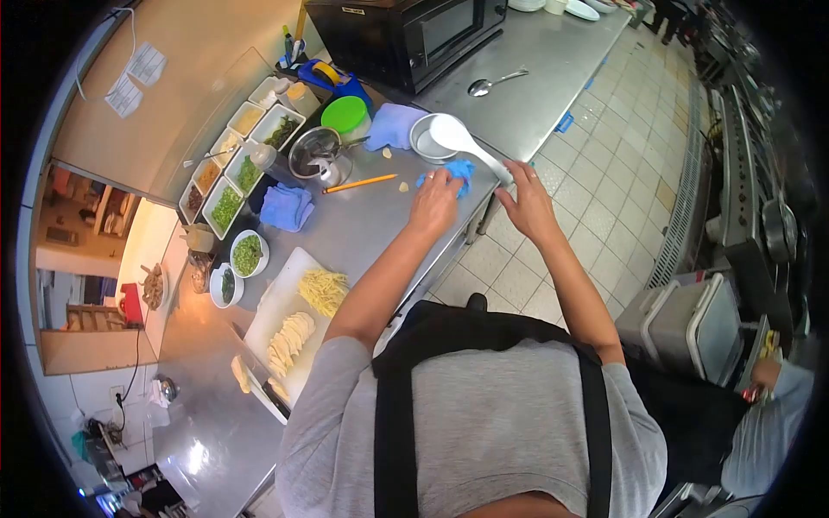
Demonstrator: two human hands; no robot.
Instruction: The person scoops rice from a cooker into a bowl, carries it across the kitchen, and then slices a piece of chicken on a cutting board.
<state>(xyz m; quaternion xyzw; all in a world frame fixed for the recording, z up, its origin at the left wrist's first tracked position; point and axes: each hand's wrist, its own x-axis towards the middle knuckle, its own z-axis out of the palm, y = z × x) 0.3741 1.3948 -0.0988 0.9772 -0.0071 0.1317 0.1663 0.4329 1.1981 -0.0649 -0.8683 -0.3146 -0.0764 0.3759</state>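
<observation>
My left hand (434,205) is closed on a crumpled blue cloth (461,177) near the counter's edge. Just to the right, my right hand (528,205) has its thumb and fingers spread at the handle end of a white ladle (475,147); whether they touch it is unclear. The ladle's head lies over a round metal container (426,142). An orange pencil (361,183) rests on the counter left of my left hand. Below it, a white cutting board (262,324) carries sliced pale food (291,344) and thin yellow strips (323,291).
Trays of chopped ingredients (226,207) line the counter's left side. A green-lidded tub (344,114), folded blue cloths (286,207) and a black microwave (414,39) stand farther back. A metal spoon (498,83) lies behind the ladle. Another person's sleeve (767,432) shows at the lower right.
</observation>
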